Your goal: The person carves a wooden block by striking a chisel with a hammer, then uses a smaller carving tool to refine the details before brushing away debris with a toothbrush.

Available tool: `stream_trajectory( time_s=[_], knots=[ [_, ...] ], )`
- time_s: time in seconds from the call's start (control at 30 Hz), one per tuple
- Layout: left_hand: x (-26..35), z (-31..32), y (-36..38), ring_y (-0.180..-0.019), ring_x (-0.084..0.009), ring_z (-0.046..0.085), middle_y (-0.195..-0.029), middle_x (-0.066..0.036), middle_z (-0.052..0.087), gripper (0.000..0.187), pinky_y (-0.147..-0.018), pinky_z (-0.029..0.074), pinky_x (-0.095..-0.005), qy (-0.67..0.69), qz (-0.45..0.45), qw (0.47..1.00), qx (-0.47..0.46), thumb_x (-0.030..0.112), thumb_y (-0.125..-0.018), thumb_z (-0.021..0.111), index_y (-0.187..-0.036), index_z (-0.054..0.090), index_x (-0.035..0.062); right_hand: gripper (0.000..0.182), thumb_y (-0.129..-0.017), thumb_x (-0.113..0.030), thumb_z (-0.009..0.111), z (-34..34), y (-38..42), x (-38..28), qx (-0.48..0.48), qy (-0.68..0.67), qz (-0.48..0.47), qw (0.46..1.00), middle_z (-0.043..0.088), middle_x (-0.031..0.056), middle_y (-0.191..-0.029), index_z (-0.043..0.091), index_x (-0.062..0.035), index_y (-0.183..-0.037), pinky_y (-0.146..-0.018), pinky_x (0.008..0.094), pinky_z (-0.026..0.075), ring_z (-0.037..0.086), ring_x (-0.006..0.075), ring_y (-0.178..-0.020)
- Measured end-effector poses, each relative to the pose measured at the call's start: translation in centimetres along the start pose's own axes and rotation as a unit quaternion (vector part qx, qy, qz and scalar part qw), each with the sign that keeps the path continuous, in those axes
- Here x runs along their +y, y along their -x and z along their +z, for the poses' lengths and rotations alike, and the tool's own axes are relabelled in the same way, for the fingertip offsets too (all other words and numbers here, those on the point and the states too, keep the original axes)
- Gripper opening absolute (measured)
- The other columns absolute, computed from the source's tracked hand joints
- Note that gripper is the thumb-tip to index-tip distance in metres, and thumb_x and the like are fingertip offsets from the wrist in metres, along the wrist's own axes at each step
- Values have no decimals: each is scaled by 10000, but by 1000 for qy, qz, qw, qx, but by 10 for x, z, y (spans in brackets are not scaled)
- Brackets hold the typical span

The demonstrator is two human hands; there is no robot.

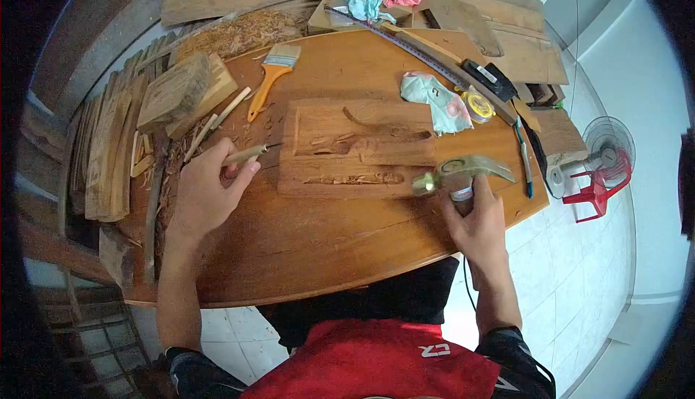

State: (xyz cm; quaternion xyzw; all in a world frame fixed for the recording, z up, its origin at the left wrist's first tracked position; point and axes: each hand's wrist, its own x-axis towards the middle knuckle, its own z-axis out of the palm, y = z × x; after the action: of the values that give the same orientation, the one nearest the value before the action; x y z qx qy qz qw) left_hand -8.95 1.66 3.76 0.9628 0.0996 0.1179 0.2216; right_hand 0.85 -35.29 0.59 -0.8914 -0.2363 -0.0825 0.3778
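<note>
A carved wooden panel (355,164) with recessed grooves and figures lies flat on the brown table. To its left, my left hand (210,185) is closed around the wooden handle of a chisel (246,155), whose thin metal tip reaches the panel's left edge. My right hand (479,218) grips a claw hammer (470,169) just below its head, at the panel's lower right. The hammer's round face points left over the panel's edge and its claw points right. Loose shavings sit in the carved grooves.
An orange-handled brush (269,84) lies behind my left hand, near wood blocks (174,98). A cloth (434,98), a yellow tape measure (478,106), a long ruler (420,53) and a pen (524,160) lie at the right. A fan (608,142) and red stool (602,192) stand beyond.
</note>
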Motion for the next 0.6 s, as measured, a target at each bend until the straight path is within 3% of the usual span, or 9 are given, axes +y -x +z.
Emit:
stream_trajectory(
  time_s=[0.23, 0.37, 0.47, 0.57, 0.6],
  knots=[
    [-14, 10, 11, -566, -244, 554, -634, -136, 556, 327, -576, 420, -400, 82, -44, 996, -11, 269, -973, 693, -834, 551, 10, 340, -845, -192, 756, 16, 3, -14, -2, 190, -121, 974, 698, 185, -802, 627, -29, -1113, -592, 469, 543, 682, 407, -675],
    [-24, 9, 16, -579, -252, 582, -638, -145, 560, 313, -579, 421, -398, 102, -16, 995, 19, 265, -980, 683, -847, 564, 9, 343, -834, -208, 761, 29, -3, -25, -29, 139, -126, 982, 703, 197, -855, 650, -36, -1109, -642, 513, 547, 683, 427, -726],
    [-22, 6, 16, -596, -257, 599, -655, -134, 576, 302, -589, 437, -392, 55, -36, 998, 5, 264, -975, 693, -854, 573, 14, 381, -823, -203, 771, 32, -7, -42, -104, 87, -102, 985, 702, 215, -877, 640, -21, -1131, -669, 538, 543, 686, 435, -768],
    [-20, 10, 18, -614, -254, 609, -677, -117, 595, 283, -602, 456, -383, 80, -14, 997, 20, 260, -968, 702, -865, 586, 23, 377, -823, -159, 768, 27, -11, -46, -74, 64, -140, 985, 704, 235, -896, 625, -8, -1138, -710, 521, 556, 691, 441, -825],
    [-19, 9, 18, -619, -252, 613, -682, -110, 600, 279, -605, 461, -380, 72, -17, 997, 15, 260, -966, 704, -868, 591, 24, 368, -823, -140, 766, 24, -12, -45, -71, 38, -107, 991, 707, 237, -904, 622, -3, -1134, -719, 502, 560, 694, 440, -844]
  ],
)
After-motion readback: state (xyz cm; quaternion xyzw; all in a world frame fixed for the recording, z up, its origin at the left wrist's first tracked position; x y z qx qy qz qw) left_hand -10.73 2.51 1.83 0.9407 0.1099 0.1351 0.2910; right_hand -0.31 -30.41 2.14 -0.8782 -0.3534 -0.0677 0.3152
